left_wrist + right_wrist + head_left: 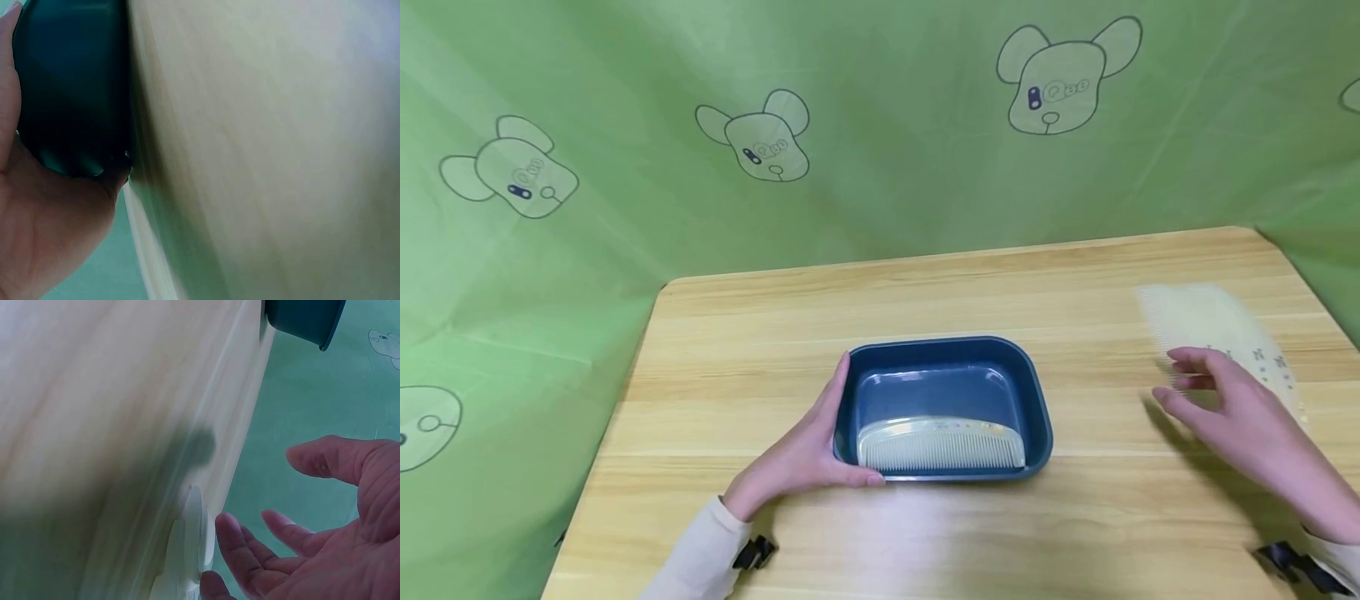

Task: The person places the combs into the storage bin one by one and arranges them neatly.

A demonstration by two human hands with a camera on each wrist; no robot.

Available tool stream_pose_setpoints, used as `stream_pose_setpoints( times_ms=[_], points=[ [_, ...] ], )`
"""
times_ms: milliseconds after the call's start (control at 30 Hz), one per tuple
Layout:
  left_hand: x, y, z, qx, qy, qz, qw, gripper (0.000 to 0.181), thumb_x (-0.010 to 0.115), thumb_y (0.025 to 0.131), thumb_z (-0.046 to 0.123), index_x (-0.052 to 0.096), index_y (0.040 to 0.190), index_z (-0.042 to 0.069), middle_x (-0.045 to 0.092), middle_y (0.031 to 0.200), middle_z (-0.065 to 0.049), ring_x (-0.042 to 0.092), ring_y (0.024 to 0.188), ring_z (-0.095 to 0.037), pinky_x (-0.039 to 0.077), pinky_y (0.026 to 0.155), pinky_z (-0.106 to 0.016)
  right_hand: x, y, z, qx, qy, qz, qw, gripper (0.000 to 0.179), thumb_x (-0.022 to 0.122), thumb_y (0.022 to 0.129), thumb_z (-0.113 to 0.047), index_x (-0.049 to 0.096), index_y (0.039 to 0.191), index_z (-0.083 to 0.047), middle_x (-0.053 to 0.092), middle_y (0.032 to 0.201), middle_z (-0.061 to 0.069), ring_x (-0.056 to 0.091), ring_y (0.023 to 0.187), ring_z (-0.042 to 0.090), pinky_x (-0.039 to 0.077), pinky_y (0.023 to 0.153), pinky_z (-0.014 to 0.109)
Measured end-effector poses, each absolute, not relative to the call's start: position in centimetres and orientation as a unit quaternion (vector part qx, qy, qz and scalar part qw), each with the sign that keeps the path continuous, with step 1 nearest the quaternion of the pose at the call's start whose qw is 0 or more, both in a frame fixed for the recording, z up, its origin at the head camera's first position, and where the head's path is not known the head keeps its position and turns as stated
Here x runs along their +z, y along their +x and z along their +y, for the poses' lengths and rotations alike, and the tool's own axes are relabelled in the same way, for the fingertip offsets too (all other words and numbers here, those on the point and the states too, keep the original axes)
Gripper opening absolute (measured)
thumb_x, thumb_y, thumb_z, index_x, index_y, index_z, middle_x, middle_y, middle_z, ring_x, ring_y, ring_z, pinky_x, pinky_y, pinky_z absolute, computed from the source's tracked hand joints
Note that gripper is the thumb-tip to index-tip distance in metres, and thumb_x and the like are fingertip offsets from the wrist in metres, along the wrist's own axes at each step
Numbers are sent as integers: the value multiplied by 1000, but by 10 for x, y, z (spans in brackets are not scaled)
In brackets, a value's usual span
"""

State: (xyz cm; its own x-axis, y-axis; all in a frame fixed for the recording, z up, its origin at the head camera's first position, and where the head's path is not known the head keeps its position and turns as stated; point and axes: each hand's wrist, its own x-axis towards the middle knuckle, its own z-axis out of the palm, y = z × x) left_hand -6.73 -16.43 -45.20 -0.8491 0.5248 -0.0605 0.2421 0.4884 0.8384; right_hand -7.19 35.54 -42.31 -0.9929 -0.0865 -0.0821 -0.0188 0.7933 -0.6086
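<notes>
Left hand [805, 454] grips blue tray [936, 392], pale comb [940, 443] inside; right hand [1247, 421], thumb and fingers apart, beside blurred combs [1210, 315].

The tray [928, 393] is dark blue, its comb [942, 443] cream, table [925, 542] tan wood-grain, cloth [895, 208] green with outlined animal heads

From my head, one view looks forward and down over my left hand [808, 454] and right hand [1240, 408] to the cloth [887, 208] beyond. The left wrist's view, sideways, faces the tub [925, 396] close at that hand; the right's looks past mine to it, farther off. All share the table [925, 537].
</notes>
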Motion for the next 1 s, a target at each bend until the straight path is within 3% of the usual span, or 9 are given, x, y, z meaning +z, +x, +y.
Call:
stream_pose_setpoints(
  times_ms=[233,433,633,1000],
  points=[
    [-453,-67,-165,453,226,848,157,155,102,77,45,-20,172,36,-10,182,-3,1,165,-20,18,129,-54,-427,-79,365,-280,-8,959,46,87,77,103,-22,27,153,28,43,135,51,49,116,65,44,88,79],
    [-452,-67,-164,453,228,848,153,154,102,77,44,-20,172,36,-10,182,-4,2,165,-21,18,129,-54,-434,-83,371,-243,-5,970,15,90,84,94,-18,32,145,34,48,118,51,43,109,61,38,88,75],
    [-452,-67,-164,453,232,847,152,154,101,78,42,-20,172,35,-9,182,-7,2,166,-23,18,129,-55,-439,-84,378,-207,-6,978,3,92,83,89,-17,30,143,37,39,120,57,35,108,65,36,85,75],
    [-452,-66,-164,455,221,849,156,152,101,78,45,-18,173,36,-10,182,0,2,165,-22,18,129,-55,-437,-82,377,-186,9,982,17,98,83,93,-27,28,138,40,34,126,63,35,112,71,38,88,81]
  ],
)
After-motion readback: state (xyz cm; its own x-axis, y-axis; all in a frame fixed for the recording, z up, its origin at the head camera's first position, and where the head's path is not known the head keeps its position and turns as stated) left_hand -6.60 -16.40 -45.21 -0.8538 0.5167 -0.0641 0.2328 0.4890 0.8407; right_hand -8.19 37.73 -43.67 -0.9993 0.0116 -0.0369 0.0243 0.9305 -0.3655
